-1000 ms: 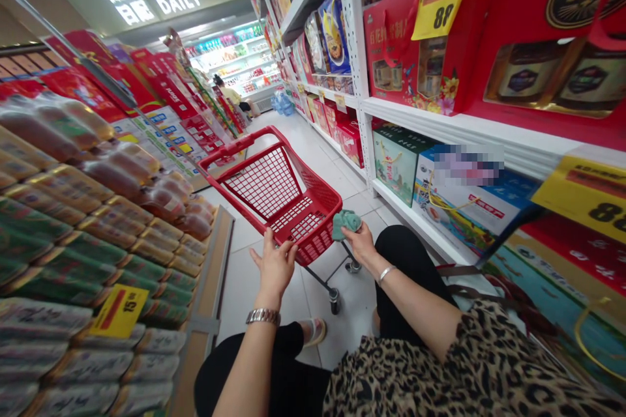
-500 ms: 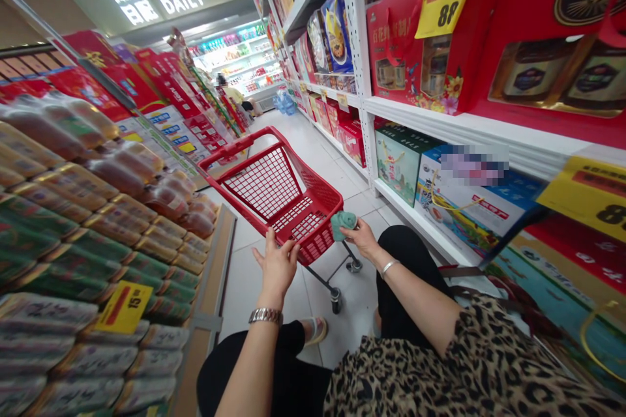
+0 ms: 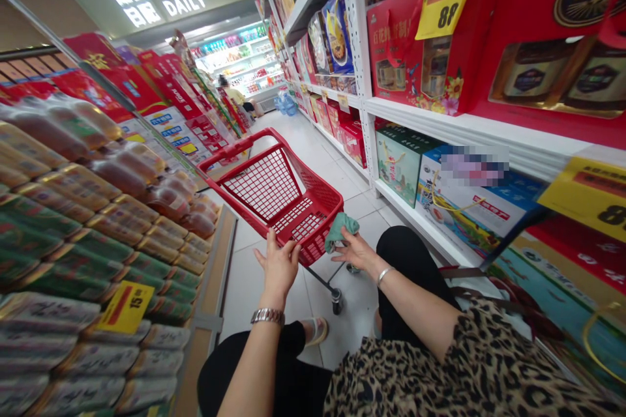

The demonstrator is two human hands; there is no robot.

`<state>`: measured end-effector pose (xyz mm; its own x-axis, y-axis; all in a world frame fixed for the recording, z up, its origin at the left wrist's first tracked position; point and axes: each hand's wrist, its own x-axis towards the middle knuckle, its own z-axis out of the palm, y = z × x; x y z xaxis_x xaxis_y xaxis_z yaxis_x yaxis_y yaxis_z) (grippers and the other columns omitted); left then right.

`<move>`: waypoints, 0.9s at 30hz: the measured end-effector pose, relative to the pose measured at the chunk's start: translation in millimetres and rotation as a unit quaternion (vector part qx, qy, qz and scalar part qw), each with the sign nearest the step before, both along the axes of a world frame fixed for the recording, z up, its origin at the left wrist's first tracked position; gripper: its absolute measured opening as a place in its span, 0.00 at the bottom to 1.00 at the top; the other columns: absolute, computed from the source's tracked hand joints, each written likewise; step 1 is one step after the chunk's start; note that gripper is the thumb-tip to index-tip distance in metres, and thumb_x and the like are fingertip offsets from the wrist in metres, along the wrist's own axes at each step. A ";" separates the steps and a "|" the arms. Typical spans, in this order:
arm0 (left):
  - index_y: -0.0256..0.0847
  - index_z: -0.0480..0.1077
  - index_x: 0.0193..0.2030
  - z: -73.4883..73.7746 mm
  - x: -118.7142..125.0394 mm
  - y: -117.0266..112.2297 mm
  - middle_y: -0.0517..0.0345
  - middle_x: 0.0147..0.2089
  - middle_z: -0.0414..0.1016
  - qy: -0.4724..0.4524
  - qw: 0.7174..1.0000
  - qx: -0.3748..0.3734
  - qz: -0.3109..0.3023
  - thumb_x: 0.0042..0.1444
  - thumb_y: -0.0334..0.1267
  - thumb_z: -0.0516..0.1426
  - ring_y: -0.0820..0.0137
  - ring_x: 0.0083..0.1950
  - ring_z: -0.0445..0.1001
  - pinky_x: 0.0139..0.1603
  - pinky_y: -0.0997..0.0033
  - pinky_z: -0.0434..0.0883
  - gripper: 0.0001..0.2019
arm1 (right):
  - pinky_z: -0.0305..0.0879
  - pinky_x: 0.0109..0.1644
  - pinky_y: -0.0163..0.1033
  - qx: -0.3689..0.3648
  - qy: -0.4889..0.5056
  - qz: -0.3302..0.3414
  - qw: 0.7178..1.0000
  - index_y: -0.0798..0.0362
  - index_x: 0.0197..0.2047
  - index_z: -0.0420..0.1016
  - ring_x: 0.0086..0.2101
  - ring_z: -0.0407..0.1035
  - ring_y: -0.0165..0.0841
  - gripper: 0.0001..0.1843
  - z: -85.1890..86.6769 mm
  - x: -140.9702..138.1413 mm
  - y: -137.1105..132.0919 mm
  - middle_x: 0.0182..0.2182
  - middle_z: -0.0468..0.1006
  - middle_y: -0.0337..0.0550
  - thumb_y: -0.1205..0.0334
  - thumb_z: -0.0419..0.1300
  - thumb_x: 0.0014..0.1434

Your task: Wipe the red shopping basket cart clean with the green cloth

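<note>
A red shopping cart (image 3: 274, 192) stands tilted in the aisle in front of me. My left hand (image 3: 278, 266) grips its near rim, fingers curled over the red edge. My right hand (image 3: 357, 249) holds a small green cloth (image 3: 338, 229) against the cart's near right corner. I wear a metal watch on the left wrist and a bangle on the right.
Stacked packaged goods (image 3: 83, 208) with a yellow price tag (image 3: 122, 307) fill the left display. White shelves (image 3: 440, 120) with red and blue gift boxes line the right. A person (image 3: 233, 95) is far down the white-tiled aisle (image 3: 317, 156).
My right hand has slid the green cloth a little left and down along the cart's corner. The left hand has stayed on the rim.
</note>
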<state>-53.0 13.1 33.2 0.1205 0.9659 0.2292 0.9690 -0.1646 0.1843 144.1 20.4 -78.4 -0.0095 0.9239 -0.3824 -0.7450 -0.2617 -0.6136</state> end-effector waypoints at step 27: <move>0.44 0.81 0.43 -5.0 -5.3 -9.9 0.39 0.76 0.55 -0.003 1.000 0.028 -0.008 0.64 0.41 0.56 0.45 0.77 0.51 0.69 0.22 0.43 0.12 | 0.66 0.20 0.31 -0.034 -0.275 0.039 0.960 0.50 0.34 0.70 0.20 0.71 0.29 0.24 -22.7 -43.8 -22.1 0.23 0.77 0.32 0.65 0.76 0.35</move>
